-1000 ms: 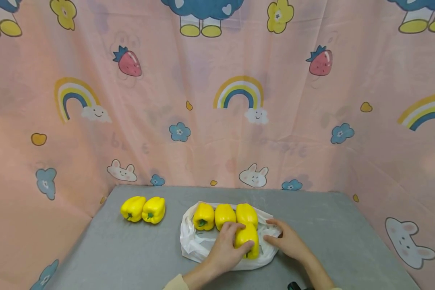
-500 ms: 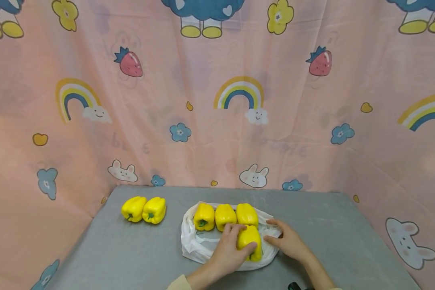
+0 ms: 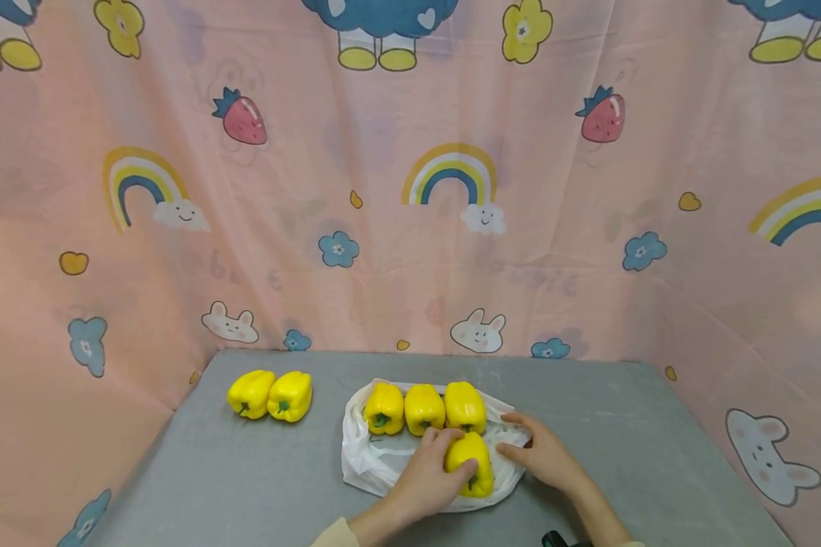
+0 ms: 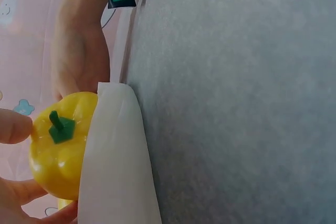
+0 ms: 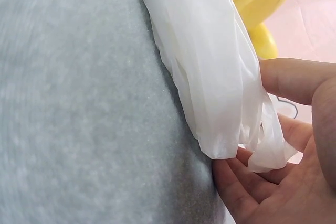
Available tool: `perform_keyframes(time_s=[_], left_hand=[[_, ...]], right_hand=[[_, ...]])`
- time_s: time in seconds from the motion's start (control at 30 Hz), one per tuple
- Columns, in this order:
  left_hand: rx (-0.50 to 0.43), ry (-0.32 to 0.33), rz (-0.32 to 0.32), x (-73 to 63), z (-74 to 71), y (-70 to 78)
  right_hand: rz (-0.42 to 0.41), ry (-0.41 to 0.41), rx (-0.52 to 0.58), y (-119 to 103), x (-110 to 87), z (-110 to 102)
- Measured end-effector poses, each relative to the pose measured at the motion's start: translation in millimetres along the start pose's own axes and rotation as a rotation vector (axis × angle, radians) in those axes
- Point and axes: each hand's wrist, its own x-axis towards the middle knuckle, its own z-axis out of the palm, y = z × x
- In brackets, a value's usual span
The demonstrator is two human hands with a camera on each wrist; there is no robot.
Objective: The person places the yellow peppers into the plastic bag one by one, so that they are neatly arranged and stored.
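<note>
In the head view a white plastic bag lies spread on the grey table, its mouth facing up. Three yellow bell peppers sit in a row along its far side. My left hand grips another yellow bell pepper at the bag's near right part, thumb and fingers on its sides. The left wrist view shows this pepper's green stem, the bag's wall hiding its lower side. At the bag's right edge, my right hand holds the crumpled plastic, thumb inside and fingers outside in the right wrist view.
Two more yellow bell peppers stand side by side at the table's far left. A pink patterned curtain hangs behind and at both sides. A black device shows near my right wrist.
The gripped pepper has shifted slightly right and toward me with my left hand, away from the row behind it. My right hand stays at the bag's edge.
</note>
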Motion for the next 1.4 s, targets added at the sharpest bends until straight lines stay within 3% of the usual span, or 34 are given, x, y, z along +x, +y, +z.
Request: perform_keyframes(time_s=[0.4,0.8,1.1,1.4], left_hand=[[-0.022,0.005,0.036,-0.3,0.1,-0.5],[-0.021,-0.007,0.004,1.0,0.3,-0.5],[-0.058,-0.027,-0.020,-0.2,-23.2,2.9],[-0.047,0.023,0.057,-3.6,-48.1,3.3]], right_hand=[[-0.008,0.000,-0.006,-3,-0.9,0],[-0.018,0.004,-0.008,-3,-1.1,0],[-0.007,0.005,-0.029,-2,0.1,1],[0.006,0.001,-0.028,-3,0.0,1]])
